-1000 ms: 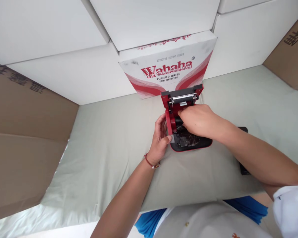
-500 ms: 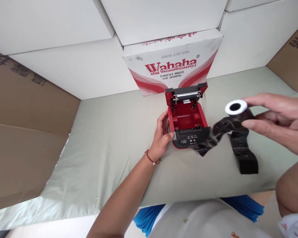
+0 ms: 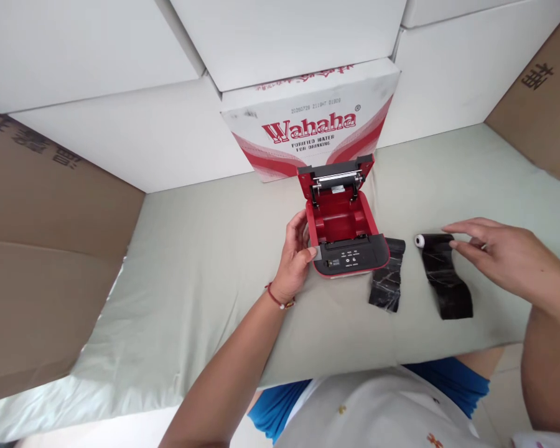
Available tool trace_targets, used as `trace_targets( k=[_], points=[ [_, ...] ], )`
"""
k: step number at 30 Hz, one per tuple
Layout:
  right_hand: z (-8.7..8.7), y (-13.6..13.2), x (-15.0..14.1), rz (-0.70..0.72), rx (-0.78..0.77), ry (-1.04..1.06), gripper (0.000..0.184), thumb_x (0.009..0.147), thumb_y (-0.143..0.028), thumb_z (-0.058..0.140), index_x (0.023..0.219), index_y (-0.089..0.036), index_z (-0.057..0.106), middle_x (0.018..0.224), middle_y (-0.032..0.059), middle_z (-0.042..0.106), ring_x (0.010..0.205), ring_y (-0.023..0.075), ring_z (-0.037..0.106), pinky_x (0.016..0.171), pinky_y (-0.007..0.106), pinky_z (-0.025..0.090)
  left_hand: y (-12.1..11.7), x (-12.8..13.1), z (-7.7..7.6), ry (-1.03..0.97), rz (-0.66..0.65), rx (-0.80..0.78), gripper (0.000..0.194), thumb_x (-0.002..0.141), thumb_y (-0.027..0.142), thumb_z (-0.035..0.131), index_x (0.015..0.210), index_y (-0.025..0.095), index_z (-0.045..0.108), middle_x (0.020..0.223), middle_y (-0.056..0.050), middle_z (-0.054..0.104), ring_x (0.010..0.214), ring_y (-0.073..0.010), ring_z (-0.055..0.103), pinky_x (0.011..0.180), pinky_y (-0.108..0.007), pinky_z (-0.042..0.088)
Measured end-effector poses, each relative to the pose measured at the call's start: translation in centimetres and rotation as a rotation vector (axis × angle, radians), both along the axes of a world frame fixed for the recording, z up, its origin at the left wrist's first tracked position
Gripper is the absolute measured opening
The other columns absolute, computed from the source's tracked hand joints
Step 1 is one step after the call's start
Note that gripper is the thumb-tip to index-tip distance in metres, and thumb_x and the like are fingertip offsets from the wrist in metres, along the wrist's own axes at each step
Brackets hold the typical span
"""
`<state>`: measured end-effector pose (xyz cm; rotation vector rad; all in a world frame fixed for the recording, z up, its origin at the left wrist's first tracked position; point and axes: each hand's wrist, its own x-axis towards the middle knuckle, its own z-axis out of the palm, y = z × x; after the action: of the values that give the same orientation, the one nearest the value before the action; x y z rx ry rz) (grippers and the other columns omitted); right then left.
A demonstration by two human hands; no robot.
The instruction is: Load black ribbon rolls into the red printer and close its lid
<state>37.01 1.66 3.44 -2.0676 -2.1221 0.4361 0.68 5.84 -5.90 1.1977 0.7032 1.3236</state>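
Observation:
A small red-and-black label printer point(image 3: 352, 254) rests on the cloth, lid point(image 3: 338, 177) raised, red compartment bare inside. My left hand point(image 3: 296, 252) grips its left side, thumb on the front corner, fingers partly hidden behind it. Right of it, my right hand point(image 3: 488, 246) pinches the right end of a small black paper roll point(image 3: 436, 241) between thumb and forefinger. This roll has a white ring end, and its loose strip point(image 3: 450, 289) trails towards me. Another black strip with pale lines point(image 3: 387, 283) lies against the printer's right side, its upper part partly hidden by it.
Behind the printer stands a white-and-red water carton point(image 3: 317, 124) before stacked white boxes point(image 3: 121, 137). Brown cartons point(image 3: 42, 249) border the left side, and another brown carton point(image 3: 541, 106) the right. Pale green cloth point(image 3: 205, 249) covers the table, with its front edge near my body.
My right hand has lowered from a raised, larger white-ended roll to the small roll. That larger roll is no longer visible. The pale-lined strip now lies beside the printer. My left hand keeps its hold.

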Motion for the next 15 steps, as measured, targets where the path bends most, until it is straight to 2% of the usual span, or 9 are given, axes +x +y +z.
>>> trace_targets(
  k=[3, 6, 10, 11, 13, 15],
  points=[
    [-0.8, -0.5, 1.3, 0.027, -0.008, 0.032, 0.026, 0.099, -0.027, 0.061, 0.121, -0.026, 0.076, 0.139, 0.0131, 0.073, 0.096, 0.0253, 0.074, 0.088, 0.042, 0.056, -0.1, 0.0, 0.1, -0.01, 0.003, -0.002, 0.072, 0.086, 0.055, 0.081, 0.15, 0.036, 0.053, 0.167, -0.005, 0.047, 0.156, -0.0314, 0.044, 0.133, -0.052, 0.034],
    [-1.9, -0.3, 1.2, 0.043, 0.003, 0.054, 0.031, 0.1, -0.03, 0.06, 0.128, -0.029, 0.073, 0.145, 0.0152, 0.069, 0.09, 0.0243, 0.073, 0.086, 0.042, 0.057, -0.1, 0.1, 0.0, -0.016, 0.016, -0.003, 0.071, 0.086, 0.053, 0.081, 0.15, 0.036, 0.054, 0.166, -0.004, 0.049, 0.155, -0.0304, 0.045, 0.133, -0.05, 0.034],
    [-2.6, 1.0, 0.7, 0.109, 0.012, -0.016, 0.038, 0.104, -0.031, 0.051, 0.136, -0.026, 0.07, 0.14, 0.0182, 0.07, 0.101, 0.0289, 0.073, 0.088, 0.044, 0.055, -0.2, 0.0, -0.3, -0.005, 0.024, -0.007, 0.072, 0.086, 0.055, 0.081, 0.15, 0.036, 0.053, 0.167, -0.005, 0.047, 0.156, -0.0311, 0.044, 0.132, -0.05, 0.036],
    [-2.6, 1.3, 0.8, 0.117, -0.002, -0.033, 0.038, 0.104, -0.031, 0.05, 0.135, -0.024, 0.072, 0.135, 0.0183, 0.072, 0.103, 0.0297, 0.073, 0.087, 0.044, 0.055, -0.2, 0.0, -0.4, -0.004, 0.024, -0.008, 0.072, 0.086, 0.055, 0.08, 0.15, 0.035, 0.053, 0.167, -0.006, 0.047, 0.156, -0.0314, 0.044, 0.131, -0.05, 0.037],
    [-1.7, 1.5, 1.3, 0.167, -0.049, 0.002, 0.037, 0.103, -0.04, 0.056, 0.127, -0.024, 0.077, 0.121, 0.0168, 0.077, 0.094, 0.027, 0.074, 0.079, 0.041, 0.056, -0.1, 0.0, -0.6, -0.004, 0.018, -0.007, 0.073, 0.087, 0.056, 0.081, 0.151, 0.035, 0.052, 0.168, -0.006, 0.046, 0.157, -0.032, 0.043, 0.13, -0.051, 0.038],
    [0.2, 1.1, 1.8, 0.18, 0.049, 0.073, 0.044, 0.097, -0.064, 0.064, 0.115, -0.029, 0.083, 0.103, 0.0139, 0.079, 0.073, 0.02, 0.069, 0.065, 0.036, 0.053, -0.1, -0.1, -0.7, -0.007, 0.002, 0.0, 0.074, 0.087, 0.056, 0.08, 0.151, 0.036, 0.05, 0.169, -0.006, 0.045, 0.158, -0.0322, 0.042, 0.131, -0.052, 0.037]
  ],
)
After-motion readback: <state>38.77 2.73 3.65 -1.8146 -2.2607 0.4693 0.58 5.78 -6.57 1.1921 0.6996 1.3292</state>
